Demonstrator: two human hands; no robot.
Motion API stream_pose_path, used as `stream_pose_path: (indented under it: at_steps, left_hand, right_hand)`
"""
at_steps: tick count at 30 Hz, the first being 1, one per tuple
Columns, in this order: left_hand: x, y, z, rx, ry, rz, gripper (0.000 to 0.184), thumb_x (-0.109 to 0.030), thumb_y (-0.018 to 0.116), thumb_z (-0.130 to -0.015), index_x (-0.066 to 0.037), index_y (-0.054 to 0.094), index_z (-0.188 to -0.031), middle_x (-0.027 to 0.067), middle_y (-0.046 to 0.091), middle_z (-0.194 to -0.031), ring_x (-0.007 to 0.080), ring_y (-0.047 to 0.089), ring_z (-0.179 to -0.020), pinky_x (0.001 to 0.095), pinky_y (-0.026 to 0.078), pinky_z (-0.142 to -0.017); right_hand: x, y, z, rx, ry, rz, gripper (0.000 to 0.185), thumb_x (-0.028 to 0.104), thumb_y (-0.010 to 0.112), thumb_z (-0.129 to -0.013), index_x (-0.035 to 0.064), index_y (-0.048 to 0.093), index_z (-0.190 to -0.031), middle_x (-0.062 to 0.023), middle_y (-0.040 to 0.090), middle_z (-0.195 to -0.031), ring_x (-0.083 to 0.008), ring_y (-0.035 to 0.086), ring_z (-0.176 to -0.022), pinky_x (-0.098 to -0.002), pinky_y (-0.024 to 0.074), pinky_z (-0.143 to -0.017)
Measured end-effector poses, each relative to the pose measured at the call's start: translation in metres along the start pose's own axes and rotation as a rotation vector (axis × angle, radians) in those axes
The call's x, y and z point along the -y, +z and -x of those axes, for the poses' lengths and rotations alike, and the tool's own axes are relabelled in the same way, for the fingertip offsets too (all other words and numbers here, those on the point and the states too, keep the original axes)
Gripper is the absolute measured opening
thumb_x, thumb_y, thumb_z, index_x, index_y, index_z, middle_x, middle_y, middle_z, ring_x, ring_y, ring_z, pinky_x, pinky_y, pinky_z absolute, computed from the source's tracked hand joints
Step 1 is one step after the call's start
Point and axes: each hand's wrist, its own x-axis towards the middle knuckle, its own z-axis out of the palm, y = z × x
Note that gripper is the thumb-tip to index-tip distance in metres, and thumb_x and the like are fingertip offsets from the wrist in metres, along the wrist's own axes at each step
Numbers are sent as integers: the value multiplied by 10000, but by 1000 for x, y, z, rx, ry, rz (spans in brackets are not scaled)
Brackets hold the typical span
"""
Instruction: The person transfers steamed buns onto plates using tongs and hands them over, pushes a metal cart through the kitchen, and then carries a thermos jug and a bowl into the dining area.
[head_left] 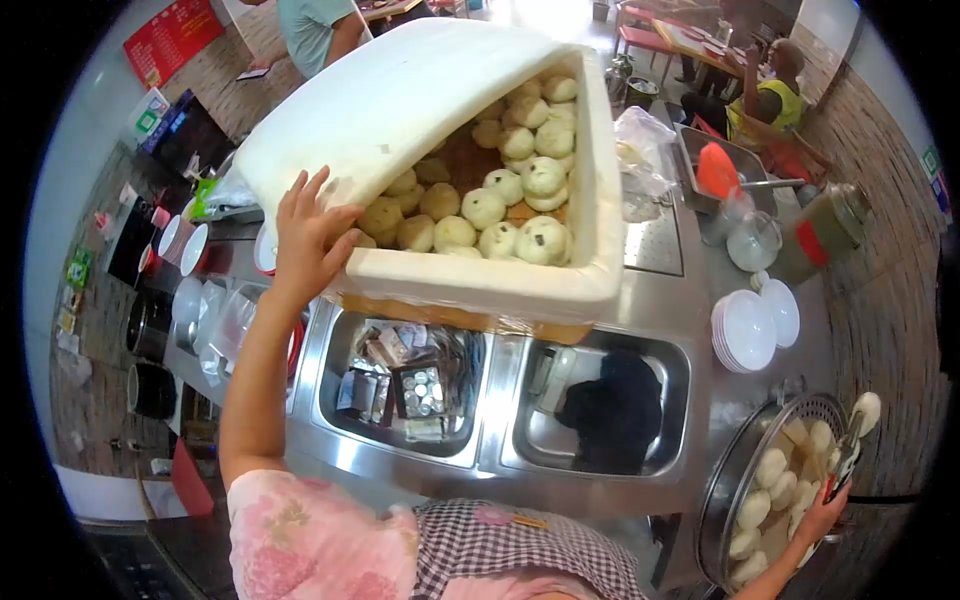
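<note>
**One spread left hand (315, 235) on a thick white lid (375, 110), one closed right hand (822, 512) on slim metal tongs (850, 450)**

The left hand is open, its fingers apart, and it touches the edge of the lid at the near left corner of a large white rectangular box (480, 275) with padded walls. The lid lies at a slant and covers the left part of this box. In the uncovered part there are many round pale buns (483, 207), some of them with a small dark spot on the top.

The right hand is closed around the tongs, at the lower right. At the tips of the tongs is one smooth white bun (867, 410), above the edge of a round steel steamer (712, 500). More plain white buns (755, 509) lie inside the steamer.

Below the box are two steel sinks. The left sink (330, 425) contains banknotes (392, 343) and a dark square tray of coins (421, 391); the right sink (535, 440) contains a crumpled black item (612, 410), its material I cannot tell. Between the box and the steamer stand stacked white bowls (745, 332). Farther up, there is a dull green cylindrical flask (825, 235) with a red band. In the background, a person in a yellow vest (778, 105) sits near a table (690, 42).
</note>
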Motion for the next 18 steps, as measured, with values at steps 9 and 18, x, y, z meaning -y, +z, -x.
stream_pose_path:
  at_steps: [9, 18]
  left_hand:
    - [48, 7, -9, -110, -22, 51, 621, 63, 612, -639, -128, 505, -1221, 154, 504, -1239, 311, 523, -1090, 359, 447, -901]
    - [66, 23, 11, -348, -34, 184, 551, 60, 656, -627, -65, 550, -1153, 152, 572, -1118, 297, 578, -998, 349, 480, -839]
  right_hand:
    - [264, -72, 10, 173, -746, -349, 629, -43, 572, -770, 84, 364, -1350, -146, 431, -1313, -267, 437, -1197, -363, 372, -974]
    - [593, -57, 98, 381, -1488, -206, 554, 179, 701, -703, 98, 491, -1208, -137, 577, -1033, -328, 578, -908, -372, 467, -768]
